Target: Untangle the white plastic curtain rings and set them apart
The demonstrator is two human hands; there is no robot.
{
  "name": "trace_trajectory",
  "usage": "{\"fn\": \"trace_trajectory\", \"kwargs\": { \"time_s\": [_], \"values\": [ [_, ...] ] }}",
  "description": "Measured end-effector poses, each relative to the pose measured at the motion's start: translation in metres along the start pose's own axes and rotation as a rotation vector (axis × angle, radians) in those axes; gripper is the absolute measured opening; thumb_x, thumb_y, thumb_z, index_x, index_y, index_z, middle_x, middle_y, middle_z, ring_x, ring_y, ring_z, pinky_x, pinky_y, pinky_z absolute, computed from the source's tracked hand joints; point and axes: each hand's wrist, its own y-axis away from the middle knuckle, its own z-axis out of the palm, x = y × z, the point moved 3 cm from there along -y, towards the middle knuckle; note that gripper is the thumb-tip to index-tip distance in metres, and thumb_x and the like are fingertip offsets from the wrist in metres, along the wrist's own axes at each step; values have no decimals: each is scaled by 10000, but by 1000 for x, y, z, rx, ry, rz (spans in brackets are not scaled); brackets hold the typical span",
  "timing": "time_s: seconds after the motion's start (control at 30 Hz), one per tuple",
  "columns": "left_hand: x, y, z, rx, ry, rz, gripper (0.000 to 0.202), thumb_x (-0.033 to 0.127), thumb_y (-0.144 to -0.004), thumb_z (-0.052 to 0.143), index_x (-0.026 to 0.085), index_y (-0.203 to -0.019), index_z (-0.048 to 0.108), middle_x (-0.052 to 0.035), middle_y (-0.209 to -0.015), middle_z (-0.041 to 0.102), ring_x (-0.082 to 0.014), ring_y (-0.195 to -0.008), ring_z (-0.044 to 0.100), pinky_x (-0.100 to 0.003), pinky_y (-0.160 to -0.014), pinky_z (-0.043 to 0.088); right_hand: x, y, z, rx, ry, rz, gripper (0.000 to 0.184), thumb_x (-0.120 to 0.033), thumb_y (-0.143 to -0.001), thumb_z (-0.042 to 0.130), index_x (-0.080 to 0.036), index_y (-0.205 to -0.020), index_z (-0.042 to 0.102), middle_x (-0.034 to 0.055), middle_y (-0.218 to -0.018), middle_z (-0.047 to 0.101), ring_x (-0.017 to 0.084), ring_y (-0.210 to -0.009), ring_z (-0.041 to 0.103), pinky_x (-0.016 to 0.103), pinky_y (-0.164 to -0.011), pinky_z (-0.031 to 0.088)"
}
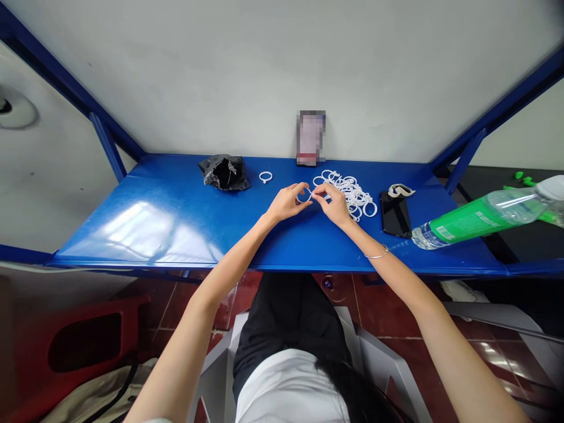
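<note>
Between my two hands, just above the blue table, is a white ring (303, 196). My left hand (286, 202) has it between thumb and index finger, closed on its left side. At its right edge, the thumb and fingertips of my right hand (333, 204) pinch it. A tangled pile of similar white rings (352, 195) lies just behind and to the right of my right hand, which partly covers it. One separate white ring (265, 176), with a small knob at its lower edge, rests to the left, beyond my left hand.
A crumpled black bag (224, 173) sits open on the blue table (238, 229) at back left. A pixelated phone-shaped item (311, 138) leans against the wall. On the right are a black phone (395, 216), a cream-coloured strip (400, 190) and a green-labelled bottle (480, 217).
</note>
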Motion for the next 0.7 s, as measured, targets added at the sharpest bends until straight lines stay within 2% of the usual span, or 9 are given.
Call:
{"fn": "trace_trajectory", "kwargs": {
  "time_s": [0.23,0.7],
  "values": [
    [-2,0,2,44,8,44,356,425,-872,645,168,-1108,574,-54,-963,679,-132,-637,624,-238,-614,448,-1,0,0,3,24,-74,132,-225,-921,590,-232,-790,574,38,-843,672,223,-844,643,383,-795,524],
    [-1,0,3,47,22,45,342,418,-862,636,172,-1095,589,-55,-960,681,-127,-632,611,-231,-600,425,-2,1,1,-17,53,-97,155,-190,-922,564,-236,-777,534,37,-847,669,219,-839,637,383,-787,526]
  ]
}}
